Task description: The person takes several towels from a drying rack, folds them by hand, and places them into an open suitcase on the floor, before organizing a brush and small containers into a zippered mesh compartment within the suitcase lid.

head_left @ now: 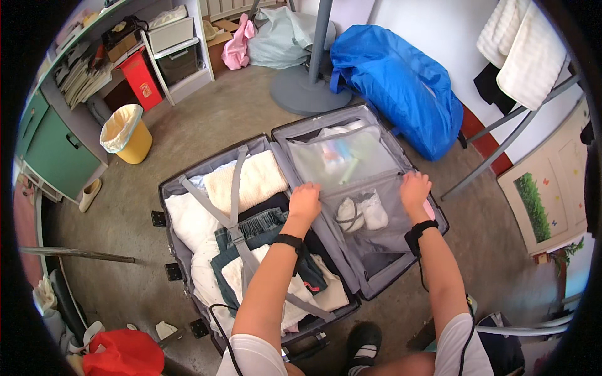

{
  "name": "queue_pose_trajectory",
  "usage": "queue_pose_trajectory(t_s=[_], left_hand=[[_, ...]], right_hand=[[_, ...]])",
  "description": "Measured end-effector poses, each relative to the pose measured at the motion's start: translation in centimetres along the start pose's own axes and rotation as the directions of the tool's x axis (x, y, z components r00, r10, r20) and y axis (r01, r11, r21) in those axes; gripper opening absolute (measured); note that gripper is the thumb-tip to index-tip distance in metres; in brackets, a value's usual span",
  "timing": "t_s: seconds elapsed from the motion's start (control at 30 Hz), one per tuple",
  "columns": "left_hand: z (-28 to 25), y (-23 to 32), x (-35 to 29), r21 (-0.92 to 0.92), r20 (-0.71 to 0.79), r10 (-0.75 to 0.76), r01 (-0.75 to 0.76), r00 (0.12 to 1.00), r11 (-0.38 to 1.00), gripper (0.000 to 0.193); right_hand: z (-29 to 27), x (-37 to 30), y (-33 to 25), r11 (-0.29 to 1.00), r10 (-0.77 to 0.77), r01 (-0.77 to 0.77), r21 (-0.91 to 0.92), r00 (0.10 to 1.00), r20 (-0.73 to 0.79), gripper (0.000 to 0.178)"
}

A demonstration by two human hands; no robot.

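Observation:
An open grey-lined suitcase [276,133] lies on the floor in front of me. Its right half has a zipped divider, with a translucent pocket [307,160] above and a mesh panel [357,241] below. My left hand [305,200] is closed at the divider's left edge, near the hinge. At the right edge my right hand [416,188] pinches the divider; its fingertips are partly hidden. Between my hands, small white bundles [364,213] show behind the mesh. Crossed straps [234,233] hold folded clothes in the left half, among them a cream towel [246,182] and jeans [251,229].
A large blue bag [398,81] and a grey round stand base [295,97] sit beyond the suitcase. To the left are a yellow bin [133,141], a green cabinet [59,150] and a shoe [90,194]. A cardboard box [545,188] stands at the right.

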State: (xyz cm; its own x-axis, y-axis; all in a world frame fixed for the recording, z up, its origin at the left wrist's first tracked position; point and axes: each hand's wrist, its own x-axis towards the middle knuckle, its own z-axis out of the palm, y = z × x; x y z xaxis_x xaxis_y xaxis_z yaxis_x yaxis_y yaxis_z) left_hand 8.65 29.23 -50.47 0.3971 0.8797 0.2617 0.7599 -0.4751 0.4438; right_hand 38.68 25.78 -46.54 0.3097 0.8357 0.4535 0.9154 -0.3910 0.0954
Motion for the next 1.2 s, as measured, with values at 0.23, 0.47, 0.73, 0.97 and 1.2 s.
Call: queue_pose_trajectory(t_s=[0.23, 0.47, 0.73, 0.97, 1.2], left_hand=[[-0.3, 0.4, -0.1, 0.033, 0.02, -0.016, 0.016, 1.0, 0.999, 0.014], [0.0, 0.4, -0.8, 0.242, 0.195, 0.018, -0.066, 0.981, 0.968, 0.019], [-1.4, 0.2, -3.0, 0.232, 0.308, 0.094, -0.17, 0.947, 0.958, 0.042], [-6.2, -2.2, -4.2, 0.146, 0.222, 0.137, -0.172, 0.965, 0.974, 0.042], [-13.8, -8.1, -6.6, 0.168, 0.158, -0.163, 0.136, 0.974, 0.976, 0.041]], right_hand=[[0.5, 0.0, 1.5, 0.98, 0.193, -0.196, 0.028, 0.978, 0.082, 0.02], [2.6, -1.1, 3.0, 0.942, 0.271, -0.305, 0.14, 0.937, 0.22, 0.02], [-1.8, 0.9, -0.2, 0.835, 0.175, -0.029, 0.549, 0.961, -0.215, 0.015], [2.6, -0.3, 1.9, 0.797, 0.279, -0.188, 0.573, 0.957, -0.074, 0.014], [4.2, -2.9, -0.9, 0.848, 0.212, -0.253, 0.465, 0.967, 0.14, 0.049]])
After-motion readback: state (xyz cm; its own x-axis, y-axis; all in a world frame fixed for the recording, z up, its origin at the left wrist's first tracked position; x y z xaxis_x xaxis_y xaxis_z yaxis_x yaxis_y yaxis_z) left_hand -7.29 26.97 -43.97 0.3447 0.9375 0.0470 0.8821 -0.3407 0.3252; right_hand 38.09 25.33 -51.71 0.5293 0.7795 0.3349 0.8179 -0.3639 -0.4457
